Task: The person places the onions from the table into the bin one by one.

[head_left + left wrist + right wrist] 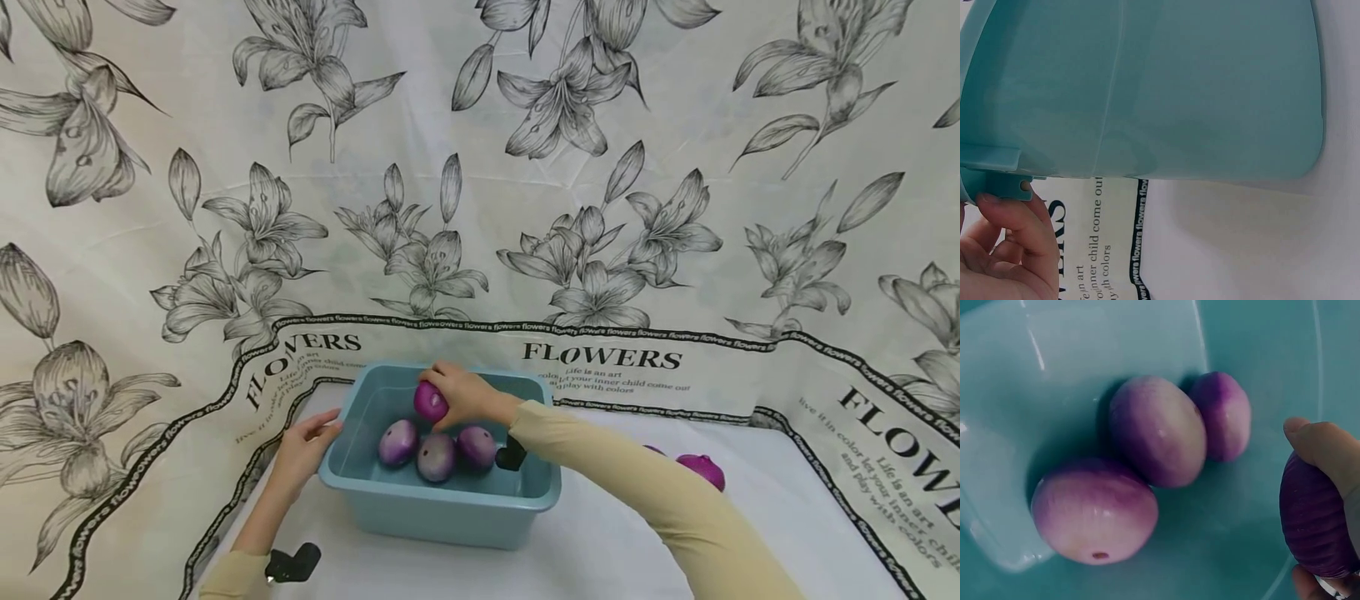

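A blue-green plastic basin (442, 521) stands on the white table. At its left end my left hand (300, 454) grips the rim; in the left wrist view the thumb and curled fingers (1016, 219) pinch the rim's edge. Inside the basin my right hand (465, 396) holds a deep-purple onion (431, 402), whose ridged side shows in the right wrist view. Below it three paler purple-and-white onions, one on the left (398, 442), one in the middle (437, 457) and one on the right (476, 447), lie close together on the basin floor.
Right of the basin, a magenta onion (701, 472) lies on the table (600, 550), partly behind the right sleeve. Another purple thing (655, 450) barely shows beside it. Flower-printed cloth (480, 250) hangs behind and along the sides.
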A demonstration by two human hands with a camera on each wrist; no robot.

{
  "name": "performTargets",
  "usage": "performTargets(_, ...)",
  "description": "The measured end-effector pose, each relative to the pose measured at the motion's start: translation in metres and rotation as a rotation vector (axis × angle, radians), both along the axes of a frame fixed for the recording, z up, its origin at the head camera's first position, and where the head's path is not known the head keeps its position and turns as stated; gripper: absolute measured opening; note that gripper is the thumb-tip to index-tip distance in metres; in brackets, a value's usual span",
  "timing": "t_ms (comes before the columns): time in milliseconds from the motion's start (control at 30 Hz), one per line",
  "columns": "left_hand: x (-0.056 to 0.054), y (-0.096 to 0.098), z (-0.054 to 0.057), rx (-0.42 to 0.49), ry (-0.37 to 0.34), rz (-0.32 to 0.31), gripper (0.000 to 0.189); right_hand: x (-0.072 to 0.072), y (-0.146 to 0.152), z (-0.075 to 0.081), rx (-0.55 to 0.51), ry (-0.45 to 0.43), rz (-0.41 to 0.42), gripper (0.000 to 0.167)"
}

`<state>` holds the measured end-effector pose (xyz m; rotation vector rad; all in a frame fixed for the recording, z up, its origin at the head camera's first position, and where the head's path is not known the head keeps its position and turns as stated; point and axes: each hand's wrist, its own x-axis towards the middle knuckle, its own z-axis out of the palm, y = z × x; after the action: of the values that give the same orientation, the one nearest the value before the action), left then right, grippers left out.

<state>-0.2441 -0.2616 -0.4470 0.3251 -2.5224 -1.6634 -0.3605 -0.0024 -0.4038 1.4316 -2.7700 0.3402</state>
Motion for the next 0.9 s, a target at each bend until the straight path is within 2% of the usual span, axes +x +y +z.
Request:
performTargets(233,-0.001,0.000,0.000,0.009,-0.002,0.000,0.042,-0.004,-0.012,-0.023,0.090,0.026,-0.027,0.075)
performTargets(400,-0.001,-0.001,-0.001,0.010,0.009,0.000,0.042,0.002,-0.018,-0.033,0.117,0.010,-0.059,0.074)
performTargets(533,-0.001,-0.001,-0.002,0.010,0.013,0.003,0.042,0.005,-0.020,-0.040,0.134,0.036,-0.051,0.075)
performTargets(767,-0.001,0.000,-0.002,0.011,0.005,-0.001,0.042,0.004,-0.021,-0.048,0.132,0.087,-0.057,0.074)
performTargets(900,-0.001,0.000,0.000,0.002,0.005,0.003,0.042,0.002,-0.020,-0.045,0.132,0.113,-0.062,0.073)
